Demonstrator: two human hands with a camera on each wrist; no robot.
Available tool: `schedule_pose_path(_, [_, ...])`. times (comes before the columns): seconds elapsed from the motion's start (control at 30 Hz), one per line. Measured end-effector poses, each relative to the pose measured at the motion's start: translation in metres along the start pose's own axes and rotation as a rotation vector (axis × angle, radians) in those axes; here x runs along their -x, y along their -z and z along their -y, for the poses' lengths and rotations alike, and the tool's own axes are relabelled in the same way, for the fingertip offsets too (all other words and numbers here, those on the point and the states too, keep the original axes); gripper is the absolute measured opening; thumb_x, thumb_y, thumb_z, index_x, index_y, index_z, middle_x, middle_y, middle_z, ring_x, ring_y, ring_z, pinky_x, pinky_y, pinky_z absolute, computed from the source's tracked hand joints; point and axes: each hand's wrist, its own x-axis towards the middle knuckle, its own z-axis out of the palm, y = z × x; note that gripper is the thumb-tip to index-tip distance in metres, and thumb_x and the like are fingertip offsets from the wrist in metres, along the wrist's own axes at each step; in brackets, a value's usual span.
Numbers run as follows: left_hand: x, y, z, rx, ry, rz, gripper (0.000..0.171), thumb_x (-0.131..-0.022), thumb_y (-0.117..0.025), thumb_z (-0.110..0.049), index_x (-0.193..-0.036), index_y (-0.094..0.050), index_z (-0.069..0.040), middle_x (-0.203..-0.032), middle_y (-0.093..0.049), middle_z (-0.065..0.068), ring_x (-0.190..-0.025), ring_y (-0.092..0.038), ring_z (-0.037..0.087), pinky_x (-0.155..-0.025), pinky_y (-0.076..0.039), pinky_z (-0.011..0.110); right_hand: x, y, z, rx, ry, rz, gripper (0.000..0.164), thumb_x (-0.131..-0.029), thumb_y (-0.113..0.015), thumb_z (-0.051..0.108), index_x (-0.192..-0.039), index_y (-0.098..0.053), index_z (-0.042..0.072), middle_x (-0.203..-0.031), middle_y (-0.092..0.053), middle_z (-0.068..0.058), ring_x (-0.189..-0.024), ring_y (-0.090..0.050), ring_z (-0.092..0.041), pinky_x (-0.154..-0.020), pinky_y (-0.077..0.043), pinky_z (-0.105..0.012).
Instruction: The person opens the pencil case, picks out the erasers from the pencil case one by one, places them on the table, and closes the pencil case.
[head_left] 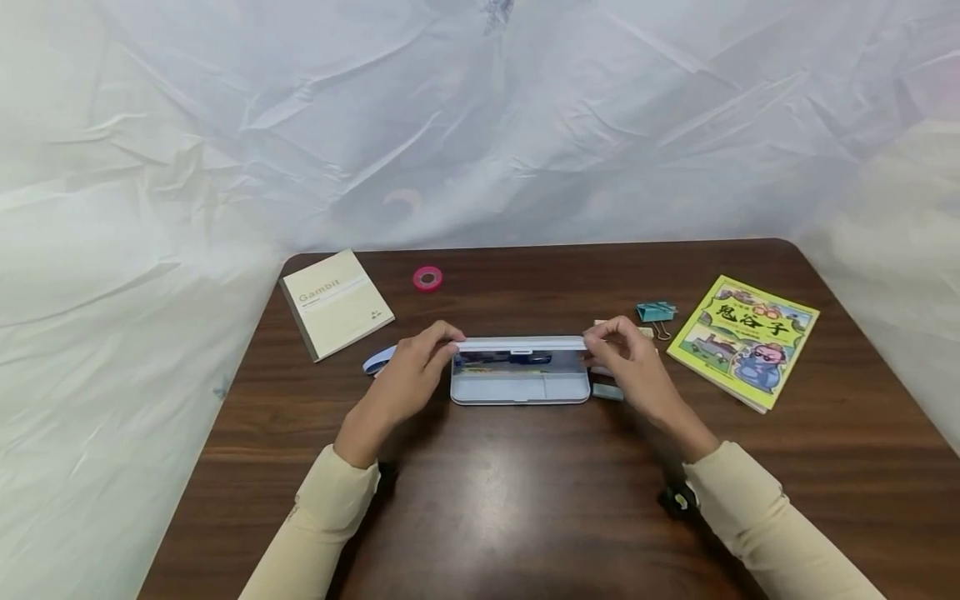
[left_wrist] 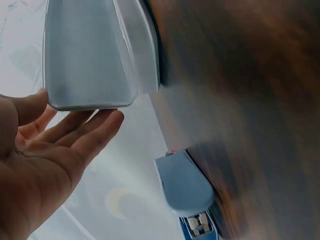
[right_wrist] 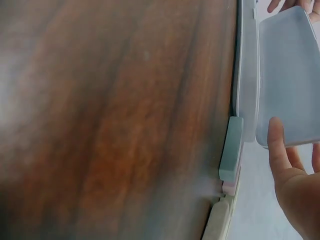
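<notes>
A pale grey-blue pencil case (head_left: 521, 390) stands on the table with its lid (left_wrist: 87, 55) tilted up. Some pens (head_left: 491, 359) show in the shaded back of the case, partly hidden under the lid. My left hand (head_left: 411, 371) holds the lid's left end, thumb at its edge and fingers along the end. At the opposite end, my right hand (head_left: 630, 367) pinches the lid's corner between thumb and fingers. Left of the case lies a blue stapler (left_wrist: 185, 185), mostly behind the left hand in the head view. A small grey-green block (right_wrist: 231, 150) sits against the case's right end.
A cream book (head_left: 337, 304) lies at the back left, near a pink tape roll (head_left: 427, 278). Toward the right are a teal binder clip (head_left: 656, 312) and a yellow comic book (head_left: 742, 342). Pale blocks (right_wrist: 217, 220) sit beside the right hand. Brown tabletop (head_left: 495, 500) extends in front.
</notes>
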Motion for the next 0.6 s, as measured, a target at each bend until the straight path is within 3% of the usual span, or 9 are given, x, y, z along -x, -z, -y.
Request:
schedule_pose_path(0.1, [0.006,0.0,0.001,-0.02,0.01,0.039,0.026,-0.119,-0.06,-0.014,-0.141,-0.072,-0.008,-0.139,-0.08,0.014,-0.118,-0.072,0.028,-0.109,-0.061,0.054,0.004,0.002,0.001,0.1,-0.009,0.011,0.04,-0.119,-0.064,0.03,-0.144,-0.059,-0.001,-0.152,-0.062,-0.021,-0.116,-0.074,-0.012,-0.095,-0.064,-0.02])
schedule_pose_path(0.23, [0.015,0.0,0.006,-0.046,0.001,0.076,0.035,-0.114,-0.071,-0.012,-0.148,-0.073,-0.007,-0.153,-0.076,0.015,-0.137,-0.074,0.032,-0.12,-0.059,0.058,0.01,0.004,0.001,0.274,0.0,0.05,0.039,-0.116,-0.069,0.03,-0.148,-0.065,0.007,-0.15,-0.066,-0.017,-0.121,-0.066,-0.022,-0.094,-0.056,-0.024])
schedule_pose_path(0.33, [0.018,-0.001,0.008,-0.074,-0.035,0.079,0.043,-0.108,-0.08,-0.012,-0.149,-0.073,-0.004,-0.159,-0.072,0.016,-0.15,-0.069,0.036,-0.126,-0.054,0.059,0.012,0.003,0.001,0.357,0.025,0.078,0.037,-0.114,-0.074,0.03,-0.146,-0.069,0.011,-0.151,-0.065,-0.016,-0.123,-0.062,-0.03,-0.098,-0.054,-0.036])
schedule_pose_path(0.5, [0.017,-0.004,0.011,-0.136,-0.084,0.09,0.045,-0.106,-0.084,-0.017,-0.148,-0.075,-0.002,-0.158,-0.072,0.018,-0.15,-0.068,0.038,-0.126,-0.054,0.059,0.011,-0.003,-0.001,0.444,0.1,0.104,0.028,-0.11,-0.08,0.027,-0.134,-0.076,0.013,-0.155,-0.063,-0.017,-0.144,-0.055,-0.041,-0.117,-0.05,-0.065])
schedule_pose_path(0.6, [0.015,-0.006,0.011,-0.16,-0.075,0.107,0.044,-0.107,-0.084,-0.019,-0.146,-0.076,-0.002,-0.155,-0.073,0.018,-0.146,-0.07,0.037,-0.125,-0.056,0.057,0.01,-0.006,-0.001,0.487,0.118,0.124,0.026,-0.108,-0.083,0.026,-0.13,-0.077,0.013,-0.159,-0.062,-0.019,-0.152,-0.049,-0.045,-0.122,-0.046,-0.072])
